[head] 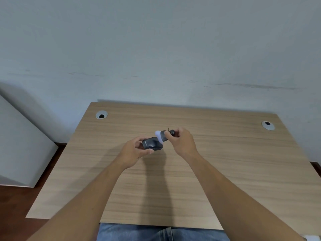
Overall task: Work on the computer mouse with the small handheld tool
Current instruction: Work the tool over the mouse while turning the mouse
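Observation:
A dark grey computer mouse (152, 144) is held above the wooden desk (225, 162), with my left hand (133, 152) gripping it from the left and below. My right hand (182, 143) holds a small dark handheld tool (165, 135) with a white brush-like tip (159, 136). The white tip rests against the mouse's upper right side. Part of the tool's rear end pokes out past my right fingers. Both forearms reach in from the bottom of the head view.
Two round cable grommets sit in the desk's far corners, one at the left (101, 114) and one at the right (268, 125). A white cabinet (20, 150) stands left of the desk. The wall rises right behind the desk. My jeans (156, 233) show below the near edge.

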{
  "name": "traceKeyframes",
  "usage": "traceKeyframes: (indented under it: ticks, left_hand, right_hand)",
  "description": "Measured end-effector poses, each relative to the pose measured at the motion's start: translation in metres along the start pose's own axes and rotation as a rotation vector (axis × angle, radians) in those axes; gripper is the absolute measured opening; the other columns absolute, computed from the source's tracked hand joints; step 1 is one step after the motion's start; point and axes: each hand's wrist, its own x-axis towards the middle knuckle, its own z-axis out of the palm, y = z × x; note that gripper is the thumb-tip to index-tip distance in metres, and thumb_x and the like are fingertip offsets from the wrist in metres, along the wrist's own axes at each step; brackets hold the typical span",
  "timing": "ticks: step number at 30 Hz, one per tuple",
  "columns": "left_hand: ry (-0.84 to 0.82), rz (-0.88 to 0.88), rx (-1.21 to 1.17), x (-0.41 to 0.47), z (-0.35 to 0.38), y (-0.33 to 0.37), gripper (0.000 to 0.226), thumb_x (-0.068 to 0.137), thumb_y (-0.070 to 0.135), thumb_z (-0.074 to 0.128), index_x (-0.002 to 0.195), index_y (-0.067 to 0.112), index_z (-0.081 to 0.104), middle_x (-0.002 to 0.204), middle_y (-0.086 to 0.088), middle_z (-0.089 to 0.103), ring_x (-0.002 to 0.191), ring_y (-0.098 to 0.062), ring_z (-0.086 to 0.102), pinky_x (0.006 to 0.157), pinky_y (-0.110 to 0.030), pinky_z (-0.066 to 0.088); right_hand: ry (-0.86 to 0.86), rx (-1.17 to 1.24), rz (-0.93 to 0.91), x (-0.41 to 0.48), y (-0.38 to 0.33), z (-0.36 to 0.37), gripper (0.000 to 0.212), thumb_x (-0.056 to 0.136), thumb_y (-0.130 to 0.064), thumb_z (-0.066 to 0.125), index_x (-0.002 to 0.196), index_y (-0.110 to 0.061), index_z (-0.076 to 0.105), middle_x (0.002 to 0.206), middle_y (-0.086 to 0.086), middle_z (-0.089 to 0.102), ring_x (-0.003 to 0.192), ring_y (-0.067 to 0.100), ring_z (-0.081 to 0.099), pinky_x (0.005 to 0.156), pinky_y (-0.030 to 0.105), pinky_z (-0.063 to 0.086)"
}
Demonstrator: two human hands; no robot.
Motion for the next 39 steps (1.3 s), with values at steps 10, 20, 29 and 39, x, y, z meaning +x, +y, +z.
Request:
traceKeyframes:
  ticks: [10,20,29,39]
  left_hand:
    - [-0.002,0.119,0.125,-0.007,-0.007,0.000,0.053,0.083,0.016,0.091,0.129,0.034,0.070,0.105,0.005,0.083,0.091,-0.001,0.074,0.081,-0.003,0.048]
    - [0.006,0.028,0.156,-0.002,-0.009,-0.003,0.048,0.085,0.017,0.088,0.126,0.033,0.069,0.106,0.001,0.083,0.090,-0.005,0.077,0.079,-0.019,0.052]
    - [0.038,0.014,0.139,0.001,-0.016,-0.004,0.054,0.079,0.020,0.093,0.127,0.023,0.071,0.102,0.002,0.084,0.090,-0.011,0.079,0.082,-0.026,0.055]
    - [0.050,-0.055,-0.053,-0.005,-0.015,-0.005,0.053,0.085,-0.008,0.084,0.129,0.004,0.057,0.105,-0.010,0.079,0.071,0.004,0.075,0.065,-0.008,0.054]
  right_hand:
    - [-0.011,-0.094,0.076,0.000,0.021,-0.001,0.032,0.092,-0.033,0.075,0.078,-0.017,0.050,0.071,-0.009,0.050,0.067,0.016,0.045,0.052,0.021,0.031]
    - [-0.134,-0.048,-0.247,-0.007,-0.002,0.007,0.023,0.101,-0.038,0.072,0.101,-0.015,0.072,0.086,-0.014,0.067,0.062,-0.003,0.054,0.065,0.010,0.042]
    - [-0.145,-0.210,-0.293,-0.003,0.003,0.010,0.020,0.099,-0.037,0.074,0.099,-0.017,0.071,0.086,-0.012,0.068,0.075,0.002,0.060,0.070,0.019,0.041]
    - [-0.065,-0.113,-0.054,-0.002,0.015,0.008,0.026,0.096,-0.039,0.072,0.092,-0.015,0.064,0.081,-0.010,0.062,0.073,0.011,0.056,0.060,0.020,0.037]
